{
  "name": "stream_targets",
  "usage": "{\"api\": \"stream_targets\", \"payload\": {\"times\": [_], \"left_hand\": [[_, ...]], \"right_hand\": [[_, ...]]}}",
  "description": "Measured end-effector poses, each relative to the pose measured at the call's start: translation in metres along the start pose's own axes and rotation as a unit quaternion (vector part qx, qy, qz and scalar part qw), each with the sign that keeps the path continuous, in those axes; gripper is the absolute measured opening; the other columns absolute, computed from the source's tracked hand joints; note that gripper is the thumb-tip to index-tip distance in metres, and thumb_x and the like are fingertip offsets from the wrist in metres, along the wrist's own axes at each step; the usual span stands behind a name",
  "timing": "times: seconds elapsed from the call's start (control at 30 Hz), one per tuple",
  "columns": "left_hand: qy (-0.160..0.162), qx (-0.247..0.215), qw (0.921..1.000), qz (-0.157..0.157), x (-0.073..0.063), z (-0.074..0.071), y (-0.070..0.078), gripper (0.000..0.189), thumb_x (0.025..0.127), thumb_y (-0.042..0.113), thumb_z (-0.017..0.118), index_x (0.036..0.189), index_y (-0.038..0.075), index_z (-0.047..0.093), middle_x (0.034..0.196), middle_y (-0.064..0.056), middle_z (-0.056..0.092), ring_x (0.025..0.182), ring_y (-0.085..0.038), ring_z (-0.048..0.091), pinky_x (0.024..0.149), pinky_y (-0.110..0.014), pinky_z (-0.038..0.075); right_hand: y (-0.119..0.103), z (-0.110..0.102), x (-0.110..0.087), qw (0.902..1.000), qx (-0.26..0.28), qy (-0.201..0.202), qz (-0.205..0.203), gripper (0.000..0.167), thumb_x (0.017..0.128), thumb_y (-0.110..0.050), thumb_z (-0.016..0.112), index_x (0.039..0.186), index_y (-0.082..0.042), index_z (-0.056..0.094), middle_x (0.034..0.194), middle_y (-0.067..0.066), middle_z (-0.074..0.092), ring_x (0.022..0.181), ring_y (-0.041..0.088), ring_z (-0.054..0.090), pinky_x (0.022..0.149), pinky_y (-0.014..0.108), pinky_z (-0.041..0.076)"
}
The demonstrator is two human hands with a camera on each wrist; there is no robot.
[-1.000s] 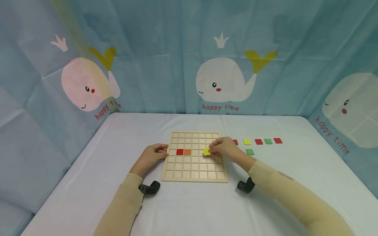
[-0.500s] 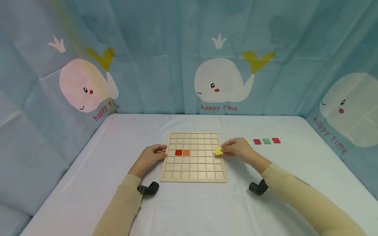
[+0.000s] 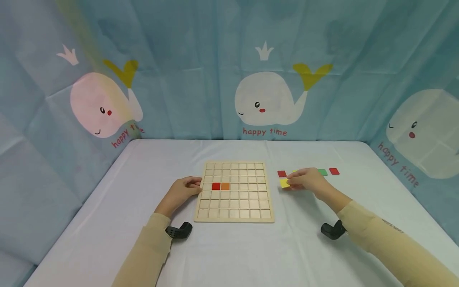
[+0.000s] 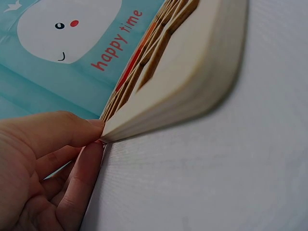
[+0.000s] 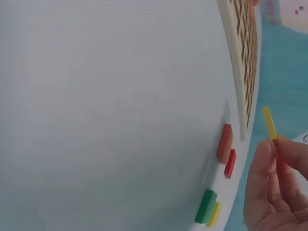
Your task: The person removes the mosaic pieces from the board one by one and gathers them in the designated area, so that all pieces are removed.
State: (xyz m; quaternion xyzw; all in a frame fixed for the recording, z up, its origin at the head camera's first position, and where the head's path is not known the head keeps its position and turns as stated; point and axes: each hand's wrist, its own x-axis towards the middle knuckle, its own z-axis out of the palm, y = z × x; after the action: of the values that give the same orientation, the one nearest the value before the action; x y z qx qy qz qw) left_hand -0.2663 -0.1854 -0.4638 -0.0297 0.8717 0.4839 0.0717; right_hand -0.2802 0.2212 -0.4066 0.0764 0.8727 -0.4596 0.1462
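A wooden grid board (image 3: pixel 234 219) lies on the table with a red tile (image 3: pixel 216 186) and an orange tile (image 3: pixel 225 186) side by side in its cells. At the board's left edge, my left hand (image 3: pixel 180 194) pinches the rim between thumb and finger, seen close up in the left wrist view. My right hand (image 3: pixel 307 180) is off the board's right side, pinching a square yellow tile (image 3: pixel 285 183) by one edge. In the right wrist view this yellow tile (image 5: pixel 269 123) stands out past the fingertips, raised above the table.
Loose tiles lie right of the board: a red tile (image 3: pixel 281 173), a green tile (image 3: pixel 322 172) and another red tile (image 3: pixel 334 171). The right wrist view shows an orange tile (image 5: pixel 224 144) and a green tile (image 5: pixel 206 207) near the hand. A whale-print curtain (image 3: pixel 201 99) hangs behind.
My right hand has carried the yellow tile rightward, from over the board's right part to beyond its right edge. My left hand has stayed at the board's left edge.
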Motion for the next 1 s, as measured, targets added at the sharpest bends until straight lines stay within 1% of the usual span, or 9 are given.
{"api": "stream_targets", "payload": {"times": [0.17, 0.43, 0.6, 0.7, 0.8, 0.87, 0.93, 1.0], "left_hand": [[-0.008, -0.006, 1.0000, 0.003, 0.000, 0.000, 0.000, 0.045, 0.091, 0.020, 0.071, 0.133, 0.008, 0.062, 0.112, -0.008, 0.069, 0.102, -0.018, 0.061, 0.096, -0.038, 0.045], [-0.003, -0.011, 0.9999, 0.002, 0.000, 0.000, 0.000, 0.045, 0.090, 0.018, 0.071, 0.132, 0.006, 0.062, 0.112, -0.009, 0.069, 0.102, -0.019, 0.062, 0.096, -0.039, 0.045], [-0.002, -0.012, 0.9999, 0.003, 0.000, 0.000, -0.001, 0.045, 0.090, 0.017, 0.071, 0.133, 0.006, 0.062, 0.114, -0.009, 0.069, 0.104, -0.020, 0.061, 0.097, -0.039, 0.044], [-0.003, -0.010, 0.9999, 0.002, 0.000, 0.000, -0.002, 0.045, 0.090, 0.018, 0.071, 0.133, 0.006, 0.062, 0.114, -0.009, 0.068, 0.104, -0.019, 0.061, 0.097, -0.038, 0.044], [-0.002, -0.009, 1.0000, 0.001, 0.000, 0.000, -0.002, 0.045, 0.090, 0.018, 0.071, 0.132, 0.006, 0.062, 0.114, -0.009, 0.068, 0.103, -0.019, 0.061, 0.097, -0.038, 0.044], [-0.001, -0.009, 1.0000, 0.000, 0.001, 0.000, -0.002, 0.045, 0.090, 0.018, 0.071, 0.132, 0.006, 0.062, 0.113, -0.009, 0.068, 0.102, -0.019, 0.062, 0.096, -0.038, 0.044], [0.000, -0.008, 1.0000, 0.000, 0.001, 0.000, -0.002, 0.045, 0.089, 0.018, 0.071, 0.132, 0.006, 0.062, 0.112, -0.009, 0.069, 0.101, -0.019, 0.062, 0.096, -0.038, 0.044], [-0.001, -0.007, 1.0000, -0.001, 0.001, 0.000, -0.001, 0.045, 0.089, 0.018, 0.071, 0.132, 0.006, 0.062, 0.112, -0.009, 0.069, 0.101, -0.018, 0.062, 0.096, -0.038, 0.044]], "right_hand": [[0.011, -0.012, -0.003, 1.0000, 0.000, 0.001, 0.001, 0.039, 0.095, -0.025, 0.068, 0.123, 0.002, 0.066, 0.123, 0.020, 0.065, 0.081, 0.006, 0.067, 0.079, 0.020, 0.056], [0.017, -0.027, -0.007, 0.9989, 0.046, 0.005, 0.008, 0.048, 0.093, -0.025, 0.071, 0.129, 0.005, 0.062, 0.130, 0.023, 0.059, 0.080, 0.004, 0.067, 0.078, 0.019, 0.056], [0.021, -0.034, -0.007, 0.9992, 0.038, 0.009, 0.008, 0.052, 0.093, -0.027, 0.071, 0.132, 0.004, 0.059, 0.131, 0.022, 0.060, 0.082, 0.003, 0.066, 0.077, 0.018, 0.055], [0.026, -0.038, -0.006, 0.9992, 0.037, 0.012, 0.004, 0.053, 0.092, -0.027, 0.072, 0.133, 0.005, 0.059, 0.125, 0.016, 0.065, 0.082, 0.002, 0.066, 0.076, 0.016, 0.055], [0.030, -0.043, -0.006, 0.9989, 0.045, 0.012, -0.003, 0.053, 0.092, -0.026, 0.072, 0.132, 0.007, 0.059, 0.109, 0.005, 0.071, 0.080, 0.001, 0.067, 0.076, 0.016, 0.055], [0.033, -0.047, -0.005, 0.9986, 0.052, 0.010, -0.004, 0.053, 0.092, -0.024, 0.072, 0.132, 0.008, 0.059, 0.101, -0.002, 0.072, 0.079, 0.000, 0.066, 0.075, 0.016, 0.055], [0.036, -0.050, -0.004, 0.9983, 0.056, 0.011, 0.000, 0.054, 0.091, -0.025, 0.073, 0.132, 0.008, 0.059, 0.097, -0.006, 0.071, 0.077, 0.000, 0.066, 0.075, 0.016, 0.055], [0.039, -0.053, -0.003, 0.9982, 0.057, 0.016, 0.009, 0.054, 0.091, -0.026, 0.073, 0.132, 0.007, 0.059, 0.097, -0.006, 0.071, 0.076, -0.001, 0.066, 0.074, 0.015, 0.055]]}}
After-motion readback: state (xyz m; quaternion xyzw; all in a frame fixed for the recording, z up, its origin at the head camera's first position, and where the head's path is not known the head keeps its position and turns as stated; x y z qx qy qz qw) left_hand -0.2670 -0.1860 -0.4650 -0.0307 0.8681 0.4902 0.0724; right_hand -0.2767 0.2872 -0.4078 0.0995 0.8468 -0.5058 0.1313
